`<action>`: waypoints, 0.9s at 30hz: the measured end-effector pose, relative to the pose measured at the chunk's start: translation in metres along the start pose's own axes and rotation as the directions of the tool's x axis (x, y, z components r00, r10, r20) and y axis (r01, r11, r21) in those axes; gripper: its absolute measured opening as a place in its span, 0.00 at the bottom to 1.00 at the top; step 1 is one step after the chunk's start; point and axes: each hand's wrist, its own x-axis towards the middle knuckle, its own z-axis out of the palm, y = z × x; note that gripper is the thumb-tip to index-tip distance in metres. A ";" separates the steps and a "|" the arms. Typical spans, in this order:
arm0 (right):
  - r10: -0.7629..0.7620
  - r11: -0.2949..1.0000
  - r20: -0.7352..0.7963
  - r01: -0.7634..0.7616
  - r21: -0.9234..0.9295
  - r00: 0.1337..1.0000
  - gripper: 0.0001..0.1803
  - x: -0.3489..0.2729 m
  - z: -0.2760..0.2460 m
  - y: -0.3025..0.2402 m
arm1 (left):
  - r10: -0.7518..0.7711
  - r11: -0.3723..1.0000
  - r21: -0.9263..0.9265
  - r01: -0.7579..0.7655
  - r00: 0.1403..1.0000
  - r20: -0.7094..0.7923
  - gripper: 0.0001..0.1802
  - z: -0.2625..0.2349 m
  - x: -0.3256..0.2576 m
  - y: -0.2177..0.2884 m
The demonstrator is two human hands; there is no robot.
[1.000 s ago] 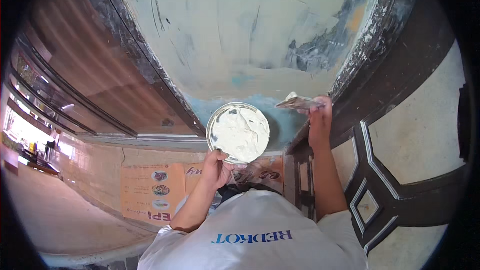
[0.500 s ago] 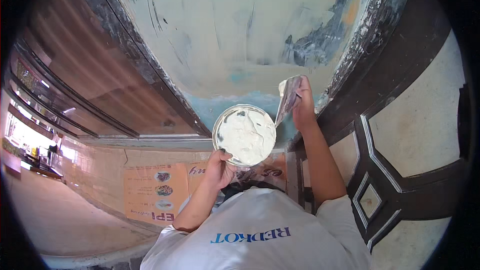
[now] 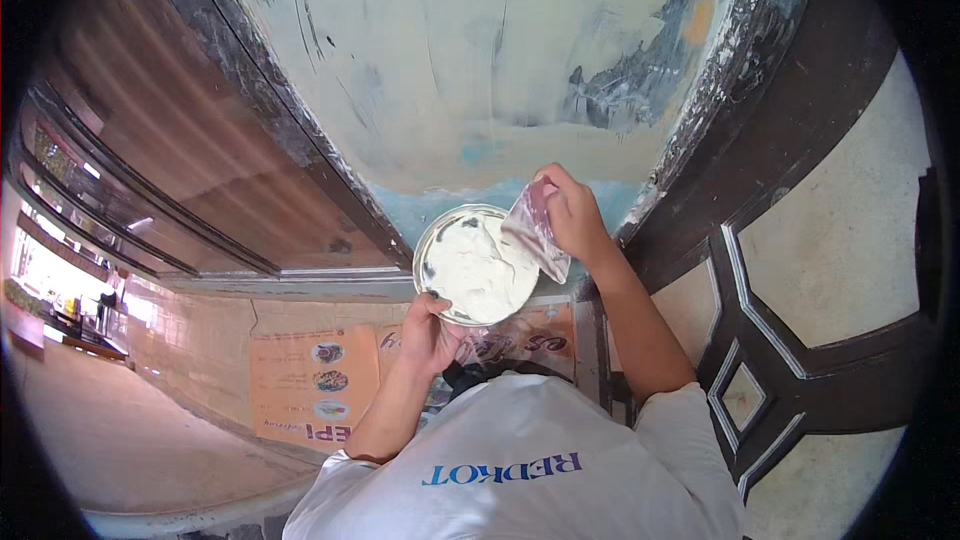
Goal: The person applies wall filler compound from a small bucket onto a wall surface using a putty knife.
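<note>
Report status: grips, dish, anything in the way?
Left grip holds dish. Right grip holds scraper. White paste in dish. Scraper hides part of dish's right rim.

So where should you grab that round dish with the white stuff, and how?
Probably take the round dish by its near-left edge from the body side, thumb over the rim, fingers underneath, as the left hand does. It's round, open side up, white paste covers most of its inside, and the flat tool in the right hand is at its right edge.

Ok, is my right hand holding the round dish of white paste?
No, your left hand grips the round dish by its rim.
</note>
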 end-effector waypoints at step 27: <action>0.563 0.721 -0.173 -0.377 0.582 0.808 0.14 -0.034 -0.034 -0.013 | 0.168 0.972 0.189 -0.139 0.975 -0.144 0.34 -0.008 -0.004 -0.009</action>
